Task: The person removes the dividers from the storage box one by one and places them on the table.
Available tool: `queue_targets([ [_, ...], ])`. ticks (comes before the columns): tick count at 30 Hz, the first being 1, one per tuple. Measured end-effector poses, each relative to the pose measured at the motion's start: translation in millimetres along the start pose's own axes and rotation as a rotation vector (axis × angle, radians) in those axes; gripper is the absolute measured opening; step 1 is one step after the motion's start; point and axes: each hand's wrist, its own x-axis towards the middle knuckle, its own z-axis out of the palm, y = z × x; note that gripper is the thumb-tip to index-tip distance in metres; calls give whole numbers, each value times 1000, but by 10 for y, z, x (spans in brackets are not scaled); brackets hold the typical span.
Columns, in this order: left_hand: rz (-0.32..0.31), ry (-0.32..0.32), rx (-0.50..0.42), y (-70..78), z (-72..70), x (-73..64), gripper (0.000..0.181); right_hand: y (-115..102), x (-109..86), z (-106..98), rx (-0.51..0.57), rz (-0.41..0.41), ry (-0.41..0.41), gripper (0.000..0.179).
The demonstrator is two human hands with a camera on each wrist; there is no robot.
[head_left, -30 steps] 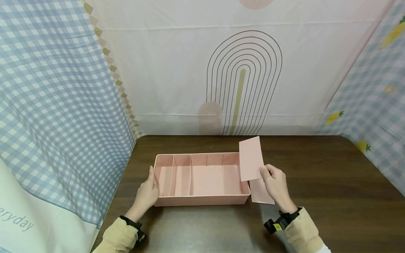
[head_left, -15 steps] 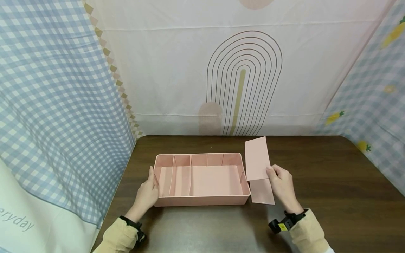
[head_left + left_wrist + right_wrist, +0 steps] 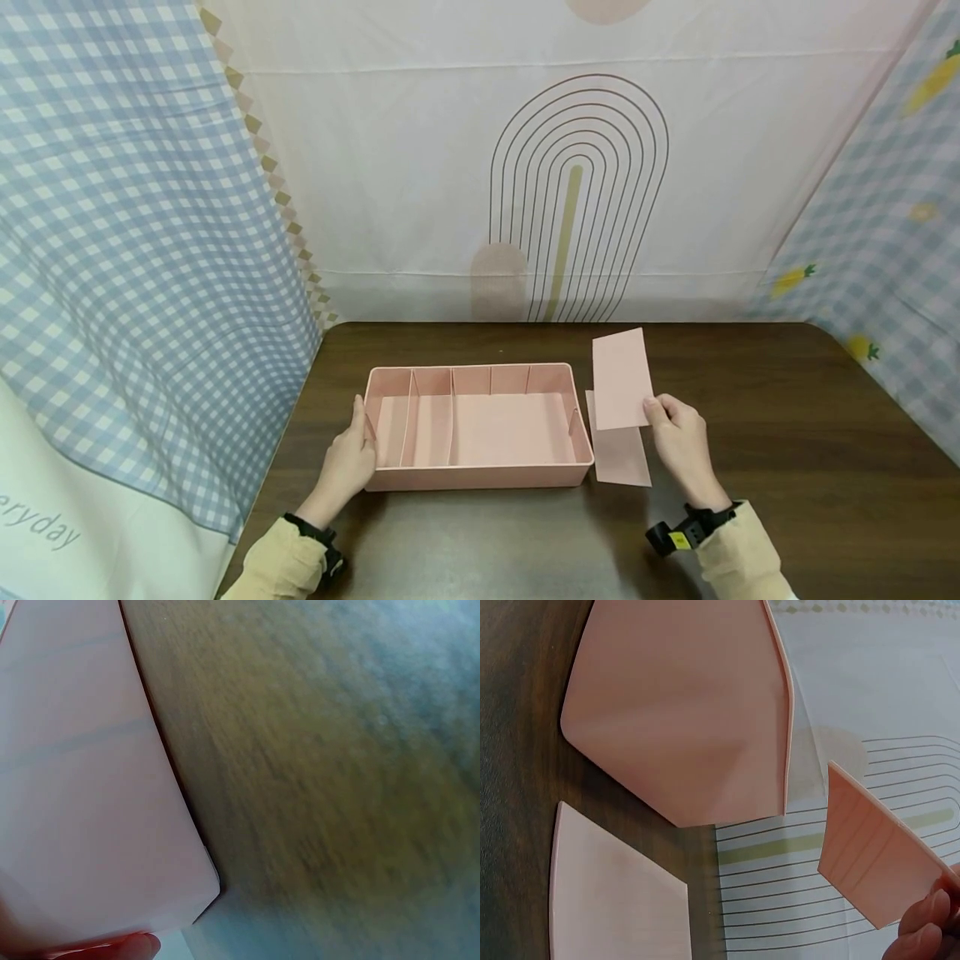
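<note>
A pink rectangular box (image 3: 480, 477) sits on the table, with two upright dividers near its left end. My left hand (image 3: 347, 458) rests against that end with its fingers extended; in the left wrist view a fingertip (image 3: 142, 945) shows at the box's end. Off the other end, my right hand (image 3: 684, 442) pinches a thin pink divider panel (image 3: 622, 379) by its lower right corner. A second pink panel (image 3: 624, 458) lies flat beside the box, partly hidden under the held one in the head view.
The dark wooden table (image 3: 780, 433) reaches back to a white cloth (image 3: 390, 183) printed with arches. A blue checked cloth (image 3: 150, 208) hangs at the left, another (image 3: 885, 250) at the right. Both wrists carry black straps with cameras.
My right hand has drawn the held panel rightward, from over the box's right end to outside it, uncovering the end wall and more of the flat panel. The left hand and box stay still.
</note>
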Motion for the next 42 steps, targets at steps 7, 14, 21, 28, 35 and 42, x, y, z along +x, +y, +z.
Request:
queue_targets([
  [7,-7,-6,-2,6,-1,-7,59,78,21,2,-8,10,-1,31],
  [14,5,-3,-1,5,-6,-15,60,128,21,0,-18,29,-18,34],
  [21,10,-8,4,5,-13,-18,60,159,19,-27,-26,52,-27,35],
  [28,9,-7,1,8,-13,-15,60,221,22,-72,-35,81,-26,36],
  [35,11,-4,1,13,-17,-18,59,278,23,-108,-44,89,-17,36],
  [42,11,-1,5,8,-18,-16,58,319,30,-133,-56,105,-32,39],
])
